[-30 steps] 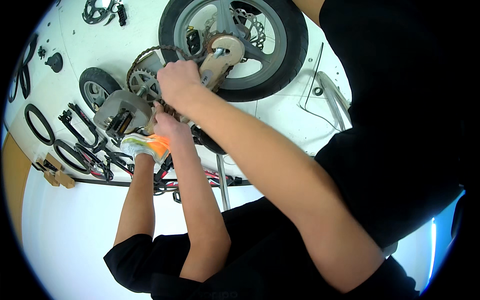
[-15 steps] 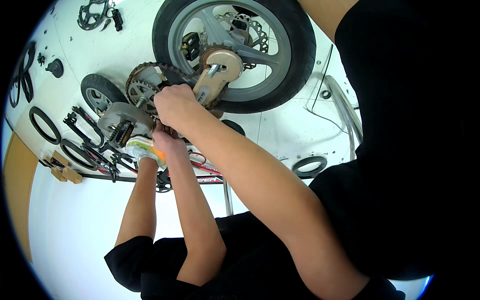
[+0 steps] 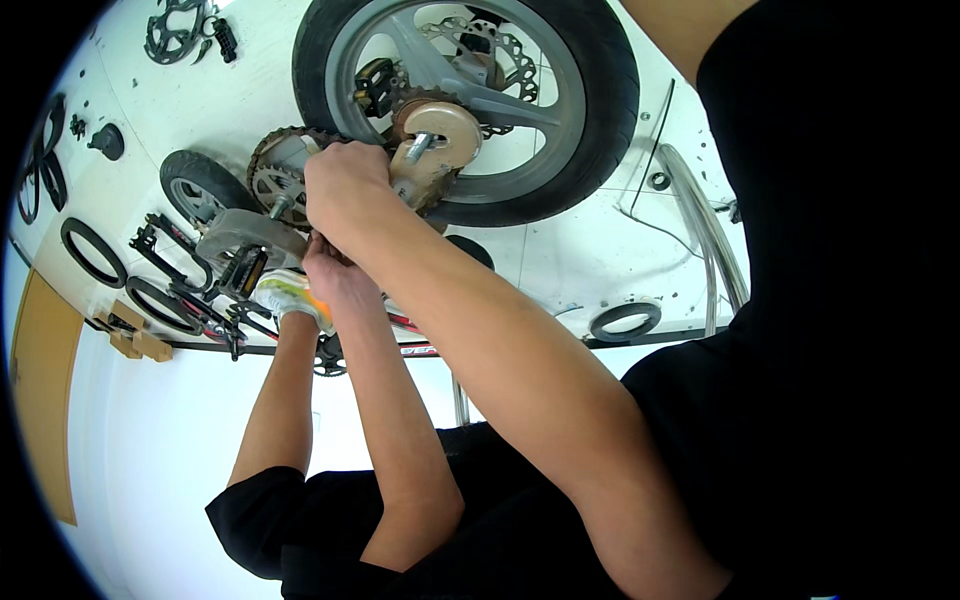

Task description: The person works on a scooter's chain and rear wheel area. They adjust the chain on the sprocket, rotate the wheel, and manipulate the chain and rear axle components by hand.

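My right hand (image 3: pixel 345 185), fingers curled, grips something hidden below the beige slotted arm (image 3: pixel 455 135) with its bolt, beside a rusty chain (image 3: pixel 260 142) and toothed sprocket (image 3: pixel 268 182). Just below it, my left hand (image 3: pixel 335 275) has bent fingers around a part I cannot make out, next to a grey curved housing (image 3: pixel 225 240) and black pedal (image 3: pixel 243 275). Behind them lies a large grey spoked wheel (image 3: pixel 605 105) with a black tyre and disc rotor.
A sneakered foot (image 3: pixel 280 292) sits beside my left hand. Around lie a small wheel (image 3: pixel 180 165), loose tyres (image 3: pixel 85 250), bike frame parts (image 3: pixel 175 270), crank parts (image 3: pixel 170 30), curved metal tubes (image 3: pixel 700 225) and cardboard boxes (image 3: pixel 150 345) near a wooden door (image 3: pixel 40 400).
The large wheel and beige arm appear lower and slightly left in the view. My hands stay at the sprocket assembly, the right one shifting a little down, then back up.
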